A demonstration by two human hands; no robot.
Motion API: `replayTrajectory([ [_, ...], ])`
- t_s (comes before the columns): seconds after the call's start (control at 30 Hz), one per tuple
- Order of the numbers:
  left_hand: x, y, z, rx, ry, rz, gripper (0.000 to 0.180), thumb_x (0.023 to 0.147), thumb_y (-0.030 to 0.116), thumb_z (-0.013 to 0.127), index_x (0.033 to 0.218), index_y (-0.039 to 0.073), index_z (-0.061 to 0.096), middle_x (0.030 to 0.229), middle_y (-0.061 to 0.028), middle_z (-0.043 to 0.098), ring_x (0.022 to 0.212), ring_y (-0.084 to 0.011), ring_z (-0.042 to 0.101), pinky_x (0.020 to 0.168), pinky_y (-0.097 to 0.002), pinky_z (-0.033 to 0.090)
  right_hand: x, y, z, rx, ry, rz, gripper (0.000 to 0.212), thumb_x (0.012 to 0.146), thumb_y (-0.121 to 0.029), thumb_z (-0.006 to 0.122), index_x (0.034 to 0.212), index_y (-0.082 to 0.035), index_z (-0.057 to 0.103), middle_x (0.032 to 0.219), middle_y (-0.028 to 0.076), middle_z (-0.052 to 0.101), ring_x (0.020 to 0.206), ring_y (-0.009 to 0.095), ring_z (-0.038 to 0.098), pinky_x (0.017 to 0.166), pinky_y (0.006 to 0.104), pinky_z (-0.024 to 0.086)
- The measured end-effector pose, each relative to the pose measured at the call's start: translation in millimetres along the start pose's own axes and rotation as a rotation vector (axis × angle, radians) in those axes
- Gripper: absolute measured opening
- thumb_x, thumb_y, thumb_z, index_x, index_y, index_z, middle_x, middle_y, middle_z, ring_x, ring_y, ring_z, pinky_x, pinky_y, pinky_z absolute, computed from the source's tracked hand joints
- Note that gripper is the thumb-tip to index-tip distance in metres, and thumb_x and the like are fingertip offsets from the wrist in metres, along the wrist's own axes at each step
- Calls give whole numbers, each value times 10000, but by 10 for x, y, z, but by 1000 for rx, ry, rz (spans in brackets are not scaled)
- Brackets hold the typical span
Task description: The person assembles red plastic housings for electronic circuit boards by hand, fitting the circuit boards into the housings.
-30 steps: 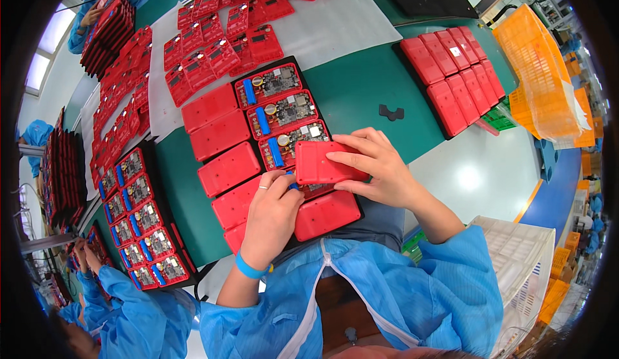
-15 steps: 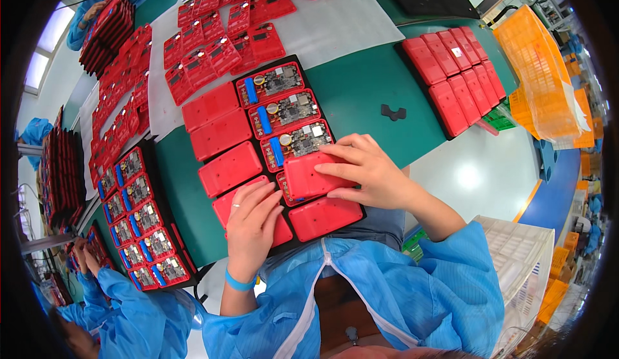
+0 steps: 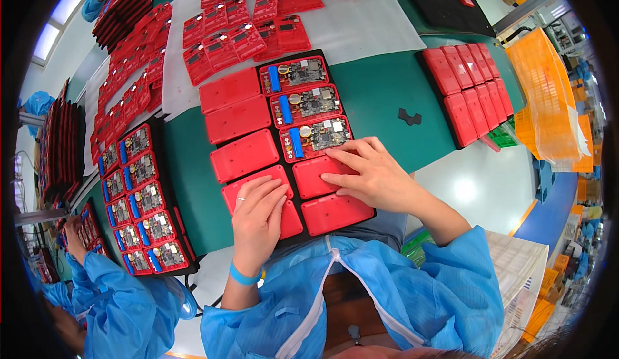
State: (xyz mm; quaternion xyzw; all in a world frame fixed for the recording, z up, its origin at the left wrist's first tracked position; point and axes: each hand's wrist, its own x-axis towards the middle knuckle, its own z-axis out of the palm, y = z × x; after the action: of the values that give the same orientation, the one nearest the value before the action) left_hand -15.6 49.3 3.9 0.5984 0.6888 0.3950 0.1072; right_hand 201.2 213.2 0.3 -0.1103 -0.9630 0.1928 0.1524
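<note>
Half-hiding a smooth red cover (image 3: 311,178), my right hand (image 3: 369,173) has fingers apart; my unclenched left hand (image 3: 256,220) partly masks the neighbouring cover (image 3: 236,191).

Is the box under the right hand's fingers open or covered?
Covered: a red lid hides its insides, unlike the open box just beyond. Whether it's snapped tight, I cannot tell.

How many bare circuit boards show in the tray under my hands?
3, all in the right-hand column: the farthest board, the middle board and the nearest board, just beyond your right hand. Any beneath the red covers would be hidden.
</note>
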Motion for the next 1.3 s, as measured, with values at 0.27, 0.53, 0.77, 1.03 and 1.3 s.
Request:
replayTrajectory([
  [0.27, 5, -44, 130, 42, -64, 39, 250, 855, 22, 723, 1104, 22, 753, 1207, -121, 697, 1239, -350, 573, 1021, -468, 475, 26, 11, -24, -37, -49, -40, 453, 764, -230, 813, 1208, -176, 736, 1395, 119, 596, 1227, 296, 550, 1010, 461, 426],
  [0.53, -74, 106, 232, 387, -56, 96, 301, 816, 172, 794, 1104, 88, 773, 1286, -87, 674, 1292, -340, 513, 1031, -505, 381, -52, -93, -35, -147, -50, 67, 402, 880, -302, 738, 1276, -235, 706, 1474, 164, 515, 1303, 386, 488, 1085, 527, 383],
  [0.77, 113, 136, 303, 325, -11, -59, 315, 766, 254, 839, 977, 55, 717, 1266, -122, 613, 1190, -366, 491, 976, -508, 352, -228, -143, 136, 19, 191, 594, 639, 840, -305, 814, 1323, 31, 565, 1243, 216, 542, 1163, 386, 552, 970, 420, 491],
  [1.03, 135, 128, 370, 327, -66, -59, 349, 751, 205, 857, 964, 7, 664, 1257, -136, 564, 1193, -356, 460, 980, -493, 339, -267, -179, 288, 108, 265, 590, 620, 828, -267, 820, 1280, 66, 557, 1170, 198, 573, 1060, 359, 583, 903, 426, 514],
  [1.3, 43, 165, 328, -68, 4, -292, 553, 708, 63, 880, 1199, 52, 626, 1074, -115, 652, 1029, -307, 547, 938, -428, 392, -269, -109, 178, 646, 327, 673, 508, 839, -61, 798, 1296, -10, 580, 1041, 87, 655, 941, 193, 624, 860, 332, 506],
])
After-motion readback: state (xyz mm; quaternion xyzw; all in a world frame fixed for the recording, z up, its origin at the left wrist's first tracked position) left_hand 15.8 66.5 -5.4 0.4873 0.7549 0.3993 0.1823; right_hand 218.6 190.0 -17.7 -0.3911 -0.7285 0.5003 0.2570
